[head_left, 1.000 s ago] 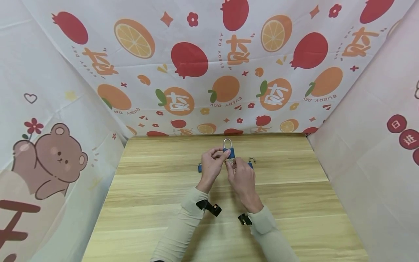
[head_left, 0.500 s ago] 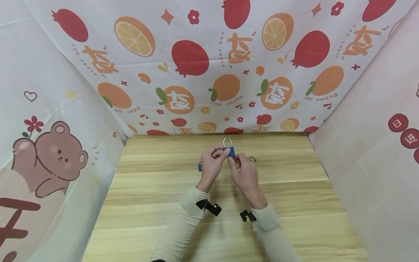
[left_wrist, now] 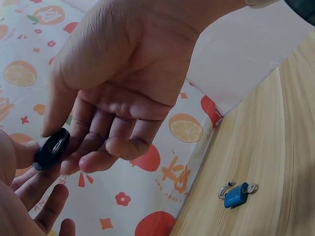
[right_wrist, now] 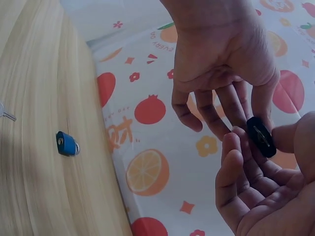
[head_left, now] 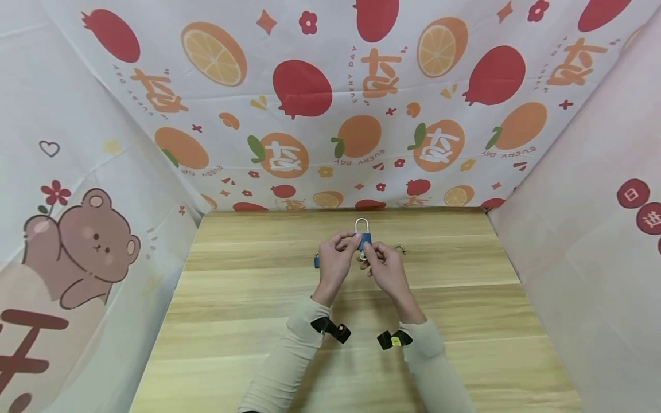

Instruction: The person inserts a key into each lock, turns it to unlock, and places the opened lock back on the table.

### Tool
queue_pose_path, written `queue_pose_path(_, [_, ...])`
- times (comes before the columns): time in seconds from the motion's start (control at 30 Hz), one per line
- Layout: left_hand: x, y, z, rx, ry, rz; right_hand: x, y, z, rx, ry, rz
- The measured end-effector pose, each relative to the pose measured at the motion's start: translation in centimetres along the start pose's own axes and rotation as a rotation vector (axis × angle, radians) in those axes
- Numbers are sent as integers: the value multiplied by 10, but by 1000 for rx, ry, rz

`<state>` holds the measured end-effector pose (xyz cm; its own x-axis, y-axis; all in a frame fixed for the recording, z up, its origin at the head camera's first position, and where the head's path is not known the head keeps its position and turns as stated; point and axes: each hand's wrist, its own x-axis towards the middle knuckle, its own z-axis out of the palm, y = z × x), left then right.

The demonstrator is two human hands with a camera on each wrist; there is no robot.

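Both hands are raised over the table's far half around a blue padlock (head_left: 365, 237) whose silver shackle points up. My left hand (head_left: 333, 264) pinches its body from the left between thumb and fingers. At its lower right corner, the right hand (head_left: 388, 271) grips it too, thumb in front. A small silver, key-like piece (head_left: 362, 256) shows just below the body. Both wrist views look at the lock's dark lower end, where metal shows in the middle. The other fingers of both hands are loosely bent.
A second blue padlock (right_wrist: 67, 143) lies at the left, with a key (right_wrist: 6, 114) near it. Another blue padlock (left_wrist: 236, 195), shackle swung open and key (left_wrist: 252, 188) in it, lies behind my right hand. Printed cloth walls (head_left: 222, 189) border the wooden table (head_left: 232, 321).
My right hand shifts slightly right and its thumb moves from the silver piece below the padlock onto the body's lower corner. The left hand keeps its hold almost unmoved.
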<state>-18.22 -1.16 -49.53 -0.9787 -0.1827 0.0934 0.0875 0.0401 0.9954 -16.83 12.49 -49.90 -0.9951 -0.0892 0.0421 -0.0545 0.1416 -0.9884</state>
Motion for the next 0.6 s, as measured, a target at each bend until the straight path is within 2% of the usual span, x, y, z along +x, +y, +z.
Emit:
queue_pose_path(0.13, [-3,-1,-2,-10,-8,11,-1,-1,1,16,-13,11])
queue_pose_path(0.37, [-6,-1,-5,-8,-29,35,-4,-7,7,105,29,30])
queue_pose_path(0.5, [-3,0,-7,-19,-47,28,-6,-10,10,146,51,50])
queue_pose_path(0.6, [1,0,-10,-62,-67,11,-7,-11,12,163,63,50])
